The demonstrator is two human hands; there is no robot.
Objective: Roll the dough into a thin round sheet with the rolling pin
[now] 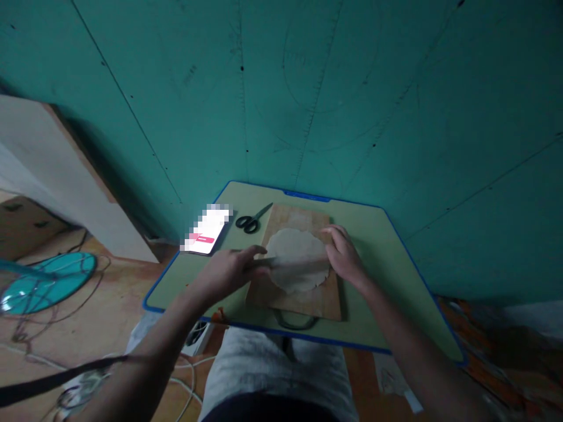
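Note:
A thin, round sheet of dough (295, 275) with an uneven edge lies flat on a wooden board (299, 218). At its left edge is my left hand (240, 266), fingers and thumb bent toward each other around a short greyish streak that I cannot make out. A faint darker band crosses the dough from there toward the right. My right hand (345, 252) is curled at the dough's right edge, over the board's side; what its fingers hold, if anything, is hidden. Black-handled scissors (250, 224) lie behind the left hand, blades pointing away.
The board rests on a small blue-edged table (373, 316) against a green wall (281, 105). A lit phone (206, 231) lies at its left edge. A dark handle loop (295, 322) shows at the front edge. Cables (189, 375) and a round turquoise base (48, 284) are on the floor.

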